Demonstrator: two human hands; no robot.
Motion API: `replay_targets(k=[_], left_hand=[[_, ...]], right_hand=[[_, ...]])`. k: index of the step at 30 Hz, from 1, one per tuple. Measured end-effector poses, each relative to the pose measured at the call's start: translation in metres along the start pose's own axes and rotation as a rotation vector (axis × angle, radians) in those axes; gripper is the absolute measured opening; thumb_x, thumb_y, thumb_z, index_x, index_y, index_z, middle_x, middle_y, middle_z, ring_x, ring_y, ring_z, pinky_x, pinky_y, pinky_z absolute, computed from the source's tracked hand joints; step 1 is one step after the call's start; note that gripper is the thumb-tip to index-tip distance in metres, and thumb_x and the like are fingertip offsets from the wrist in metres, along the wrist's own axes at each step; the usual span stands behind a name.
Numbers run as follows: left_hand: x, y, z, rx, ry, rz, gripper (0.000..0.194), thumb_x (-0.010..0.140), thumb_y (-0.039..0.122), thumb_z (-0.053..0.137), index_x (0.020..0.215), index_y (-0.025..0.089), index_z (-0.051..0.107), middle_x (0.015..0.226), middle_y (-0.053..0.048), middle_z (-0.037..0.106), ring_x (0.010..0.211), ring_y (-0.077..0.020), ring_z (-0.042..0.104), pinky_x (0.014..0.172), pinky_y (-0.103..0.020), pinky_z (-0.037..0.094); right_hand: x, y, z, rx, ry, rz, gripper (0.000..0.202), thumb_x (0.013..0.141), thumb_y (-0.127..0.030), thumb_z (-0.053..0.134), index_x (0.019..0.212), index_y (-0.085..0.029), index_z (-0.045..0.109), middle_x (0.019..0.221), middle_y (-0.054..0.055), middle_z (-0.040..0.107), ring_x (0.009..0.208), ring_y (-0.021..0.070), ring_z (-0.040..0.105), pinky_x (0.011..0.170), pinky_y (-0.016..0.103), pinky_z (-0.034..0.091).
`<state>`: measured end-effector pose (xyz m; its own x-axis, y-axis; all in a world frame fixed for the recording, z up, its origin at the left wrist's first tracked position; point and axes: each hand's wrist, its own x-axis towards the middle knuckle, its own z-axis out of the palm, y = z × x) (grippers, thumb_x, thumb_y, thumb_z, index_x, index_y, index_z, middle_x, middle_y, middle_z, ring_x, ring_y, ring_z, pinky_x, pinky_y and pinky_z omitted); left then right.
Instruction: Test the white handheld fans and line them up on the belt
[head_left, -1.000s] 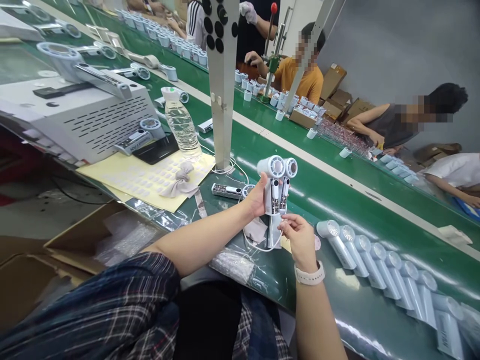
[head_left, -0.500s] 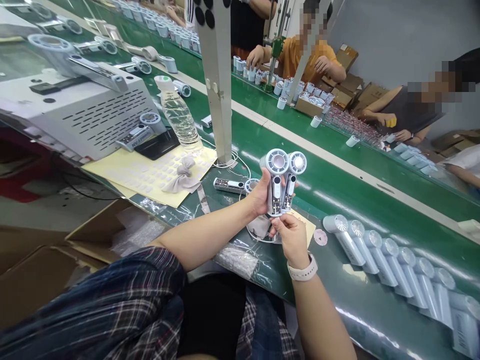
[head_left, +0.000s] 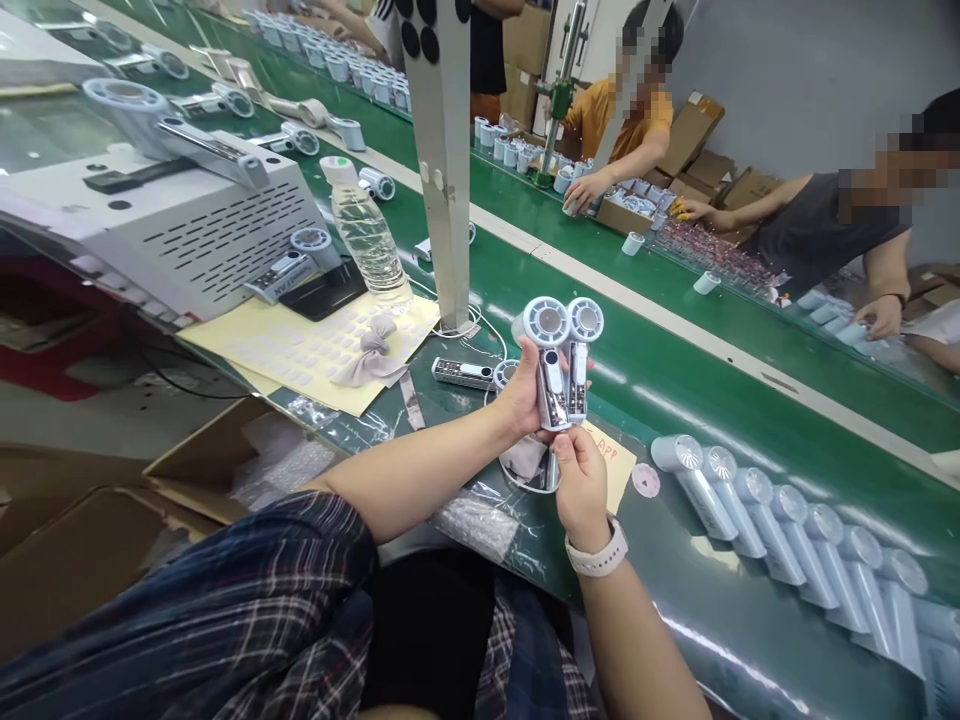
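Note:
Two pale blue handheld fans are in my left hand (head_left: 523, 395), held upright side by side. The nearer fan (head_left: 553, 392) and the fan beside it (head_left: 578, 375) both face me, with open handles baring the parts inside. My right hand (head_left: 583, 478) is closed at the bottom end of the nearer handle. Whatever its fingertips pinch there is hidden. A white cable (head_left: 504, 485) loops on the table just below the hands, around a grey cloth (head_left: 525, 456). Left of my hands lies another open fan (head_left: 465, 373).
Several finished-looking fans (head_left: 772, 540) lie in a slanted row at right. A paper with red writing (head_left: 619, 465) and a round pink piece (head_left: 646, 480) lie nearby. A metal post (head_left: 444, 200), water bottle (head_left: 369, 240) and white vented box (head_left: 225, 220) stand left. Co-workers sit across the green belt (head_left: 660, 330).
The right hand has shifted slightly and its fingers are now closer under the handle. Both fans have turned a little. Across the belt, the co-workers' hands have moved.

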<state>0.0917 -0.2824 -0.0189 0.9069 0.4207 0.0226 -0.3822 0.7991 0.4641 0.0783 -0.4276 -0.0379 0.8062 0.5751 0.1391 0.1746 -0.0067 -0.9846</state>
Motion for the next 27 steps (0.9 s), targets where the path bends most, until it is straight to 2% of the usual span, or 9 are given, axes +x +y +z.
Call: replay_targets(k=[3, 5, 9, 14, 16, 21, 27], left_hand=[[0.001, 0.001, -0.002, -0.03, 0.0, -0.01, 0.075, 0.056, 0.088, 0.076, 0.067, 0.016, 0.059, 0.096, -0.008, 0.078, 0.088, -0.0233, 0.076, 0.074, -0.034, 0.062], [-0.001, 0.002, 0.0, -0.021, -0.042, -0.04, 0.075, 0.056, 0.089, 0.076, 0.067, 0.017, 0.058, 0.095, -0.009, 0.078, 0.09, -0.0255, 0.076, 0.073, -0.035, 0.063], [-0.007, 0.003, 0.006, 0.054, -0.156, -0.028, 0.076, 0.051, 0.087, 0.079, 0.065, 0.016, 0.058, 0.107, -0.012, 0.077, 0.104, -0.0303, 0.075, 0.081, -0.037, 0.062], [-0.01, -0.003, 0.003, 0.146, -0.19, 0.033, 0.077, 0.047, 0.089, 0.079, 0.066, 0.016, 0.064, 0.096, -0.01, 0.078, 0.087, -0.0231, 0.075, 0.075, -0.032, 0.06], [-0.01, -0.007, 0.001, 0.161, -0.195, 0.042, 0.077, 0.047, 0.09, 0.078, 0.066, 0.016, 0.066, 0.093, -0.01, 0.078, 0.084, -0.0223, 0.074, 0.074, -0.031, 0.06], [-0.012, -0.007, 0.002, 0.149, -0.192, 0.032, 0.077, 0.048, 0.09, 0.077, 0.064, 0.016, 0.064, 0.098, -0.011, 0.078, 0.097, -0.0259, 0.074, 0.077, -0.032, 0.06], [-0.01, -0.003, 0.007, 0.115, -0.114, 0.009, 0.078, 0.046, 0.088, 0.08, 0.065, 0.015, 0.06, 0.102, -0.01, 0.076, 0.101, -0.0296, 0.075, 0.081, -0.034, 0.061]], right_hand=[[0.003, 0.0, -0.002, -0.002, 0.027, -0.015, 0.042, 0.094, -0.061, 0.063, 0.081, -0.022, 0.067, 0.091, 0.006, 0.075, 0.085, 0.021, 0.066, 0.079, 0.034, 0.05], [0.005, 0.001, -0.005, 0.012, 0.058, 0.023, 0.044, 0.092, -0.062, 0.065, 0.075, -0.022, 0.065, 0.076, 0.003, 0.072, 0.075, 0.0193, 0.064, 0.074, 0.033, 0.049], [0.007, 0.003, -0.007, 0.138, 0.068, 0.104, 0.049, 0.09, -0.063, 0.069, 0.067, -0.022, 0.056, 0.049, -0.005, 0.057, 0.05, 0.0127, 0.052, 0.059, 0.028, 0.044], [0.006, 0.0, 0.001, 0.395, 0.068, 0.186, 0.054, 0.081, -0.067, 0.077, 0.066, -0.024, 0.048, 0.04, -0.01, 0.044, 0.037, 0.0095, 0.041, 0.043, 0.023, 0.034], [0.007, -0.002, 0.003, 0.428, 0.071, 0.198, 0.054, 0.079, -0.067, 0.078, 0.066, -0.024, 0.048, 0.04, -0.011, 0.044, 0.036, 0.0089, 0.039, 0.042, 0.023, 0.033], [0.008, 0.004, 0.0, 0.372, 0.062, 0.19, 0.052, 0.081, -0.068, 0.075, 0.069, -0.024, 0.051, 0.044, -0.01, 0.046, 0.042, 0.0107, 0.043, 0.047, 0.025, 0.038], [0.011, 0.014, -0.01, 0.151, 0.087, 0.124, 0.044, 0.088, -0.065, 0.067, 0.081, -0.022, 0.062, 0.073, 0.0, 0.066, 0.069, 0.017, 0.058, 0.07, 0.031, 0.05]])
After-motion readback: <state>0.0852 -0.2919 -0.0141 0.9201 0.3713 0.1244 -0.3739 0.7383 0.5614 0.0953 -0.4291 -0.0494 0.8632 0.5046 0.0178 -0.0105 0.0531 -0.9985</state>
